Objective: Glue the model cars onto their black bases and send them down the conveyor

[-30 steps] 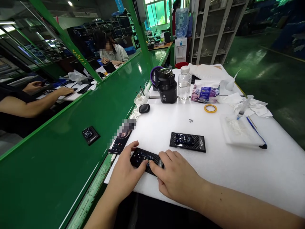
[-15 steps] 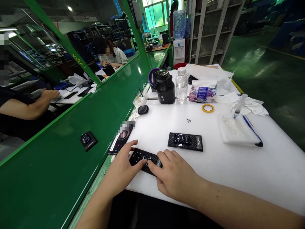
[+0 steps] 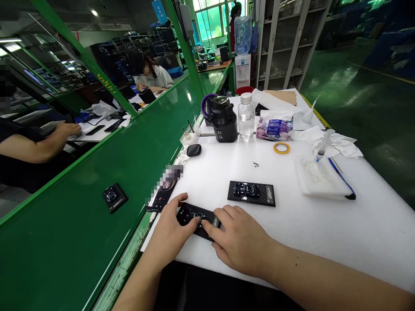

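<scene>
The white tabletop (image 3: 311, 233) bears two black car plaques (image 3: 251, 193), a yellow tape ring (image 3: 281, 153) and black bits (image 3: 256, 164).

Shiny green floor (image 3: 340, 86) right. Grey shelved cabinet (image 3: 295, 45) at back, bright green-tinted window (image 3: 209, 28) left of it. Green post (image 3: 193, 65) mid-left. Ceiling light (image 3: 94, 13) lit, upper left. White worktop (image 3: 324, 233) in front.

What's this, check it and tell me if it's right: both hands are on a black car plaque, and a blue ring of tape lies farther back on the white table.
Not quite: the head view shows the ring of tape is yellow, not blue. The left hand and right hand are on the car plaque.
</scene>
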Tool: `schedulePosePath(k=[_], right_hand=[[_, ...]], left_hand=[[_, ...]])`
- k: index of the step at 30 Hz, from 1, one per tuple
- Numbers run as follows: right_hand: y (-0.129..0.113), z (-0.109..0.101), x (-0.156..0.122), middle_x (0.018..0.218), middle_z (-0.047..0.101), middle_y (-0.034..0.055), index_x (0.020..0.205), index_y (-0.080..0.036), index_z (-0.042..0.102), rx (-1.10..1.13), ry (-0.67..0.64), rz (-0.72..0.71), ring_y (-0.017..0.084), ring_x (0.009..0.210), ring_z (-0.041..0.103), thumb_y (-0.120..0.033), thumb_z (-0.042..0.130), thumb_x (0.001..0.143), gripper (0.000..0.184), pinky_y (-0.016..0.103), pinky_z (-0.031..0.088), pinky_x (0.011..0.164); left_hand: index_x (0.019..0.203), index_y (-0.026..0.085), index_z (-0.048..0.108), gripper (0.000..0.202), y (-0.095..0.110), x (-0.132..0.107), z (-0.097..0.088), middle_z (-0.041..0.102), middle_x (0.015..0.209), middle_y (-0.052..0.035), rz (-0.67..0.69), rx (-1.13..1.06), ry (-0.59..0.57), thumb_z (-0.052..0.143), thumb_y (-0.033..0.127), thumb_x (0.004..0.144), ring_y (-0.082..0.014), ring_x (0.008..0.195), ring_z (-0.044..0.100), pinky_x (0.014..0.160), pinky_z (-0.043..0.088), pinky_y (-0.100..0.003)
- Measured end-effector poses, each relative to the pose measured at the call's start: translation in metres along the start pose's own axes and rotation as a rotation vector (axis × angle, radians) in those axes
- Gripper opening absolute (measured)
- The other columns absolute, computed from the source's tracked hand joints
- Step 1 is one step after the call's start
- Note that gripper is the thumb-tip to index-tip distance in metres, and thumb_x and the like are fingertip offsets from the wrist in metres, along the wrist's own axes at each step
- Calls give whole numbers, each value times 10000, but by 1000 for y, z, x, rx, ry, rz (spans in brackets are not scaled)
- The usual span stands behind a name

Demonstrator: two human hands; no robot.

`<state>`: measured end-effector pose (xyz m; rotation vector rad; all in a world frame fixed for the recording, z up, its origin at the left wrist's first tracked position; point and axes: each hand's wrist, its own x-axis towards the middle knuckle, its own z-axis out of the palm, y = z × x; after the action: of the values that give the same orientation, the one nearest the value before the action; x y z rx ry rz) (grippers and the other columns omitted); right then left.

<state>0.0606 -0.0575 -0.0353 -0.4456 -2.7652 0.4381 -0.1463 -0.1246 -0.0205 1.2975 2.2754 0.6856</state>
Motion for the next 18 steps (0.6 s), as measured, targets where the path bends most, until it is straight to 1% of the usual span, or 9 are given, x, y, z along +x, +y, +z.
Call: schedulePosePath(k=[3,5,9,12,15,18], right_hand=[[-1,1,0,1088,529,118,1391,-160,521,-3,3,4,257,968,450,-281,518,930,476,410,405,872],[-1,1,1,1085,529,116,1391,-159,522,-8,2,9,255,961,451,-276,513,929,476,404,410,852],[-1,0,1,1077,531,117,1391,-151,521,-20,1,13,252,949,454,-262,500,933,472,392,414,809],[0,0,1,1075,535,119,1382,-151,528,-21,3,-3,252,944,460,-273,506,937,462,394,419,811],[1,-1,0,1084,539,124,1378,-153,531,-18,10,-10,256,946,467,-289,521,937,462,400,432,812],[1,0,-1,1081,544,128,1382,-154,530,-17,18,-6,260,945,476,-289,533,937,466,408,449,816]], left_hand=[[1374,222,476,685,1,0,-1,517,1425,-90,-26,-19,1,637,474,758,-289,1354,455,1173,330,-488],[1363,227,487,666,0,0,-1,518,1425,-84,-18,-17,-5,638,467,761,-282,1366,442,1184,313,-482],[1372,245,470,654,-1,-1,-2,493,1445,-81,20,-2,-38,637,478,785,-277,1381,415,1171,328,-485],[1403,261,437,651,-3,0,-4,468,1475,-70,39,-15,-51,615,491,820,-265,1399,399,1185,313,-486],[1425,273,414,626,-5,-1,-11,448,1502,-66,63,-20,-88,575,499,863,-262,1419,383,1186,325,-484],[1441,277,400,601,-5,-3,-23,426,1525,-69,110,49,-152,546,464,889,-275,1427,381,1174,354,-494]])
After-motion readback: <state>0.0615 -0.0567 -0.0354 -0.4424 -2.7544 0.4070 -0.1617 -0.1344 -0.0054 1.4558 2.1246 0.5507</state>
